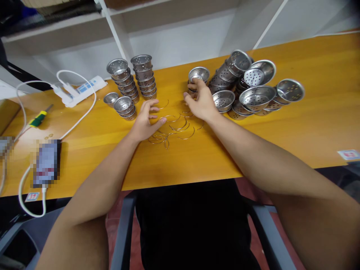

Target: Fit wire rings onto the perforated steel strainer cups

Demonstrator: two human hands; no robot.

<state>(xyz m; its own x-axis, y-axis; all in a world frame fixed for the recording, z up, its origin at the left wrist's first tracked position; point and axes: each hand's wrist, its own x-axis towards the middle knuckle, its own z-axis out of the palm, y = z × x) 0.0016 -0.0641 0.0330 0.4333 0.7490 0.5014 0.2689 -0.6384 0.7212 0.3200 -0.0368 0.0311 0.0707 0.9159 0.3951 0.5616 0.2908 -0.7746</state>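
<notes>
My left hand (146,119) hovers at the table's middle, thumb and fingers spread, with nothing in it. Beside and below its thumb lie several thin curved metal wires (185,125), loosely scattered. My right hand (201,99) reaches to a short stack of perforated metal cups (199,71). Its fingers are apart and overlap the front of the top cup's rim; whether they touch it is unclear. To the left of my left hand stand nested stacks of perforated cups (125,105). More cups (223,100) are clustered just right of my right hand, some stacks leaning.
A white power strip (84,92) with plugged-in cables lies at the left back. A screwdriver (38,119) and a charging phone (46,163) lie on the yellow table (185,165). White shelving (180,41) rises behind. A number label (348,154) is at the right edge.
</notes>
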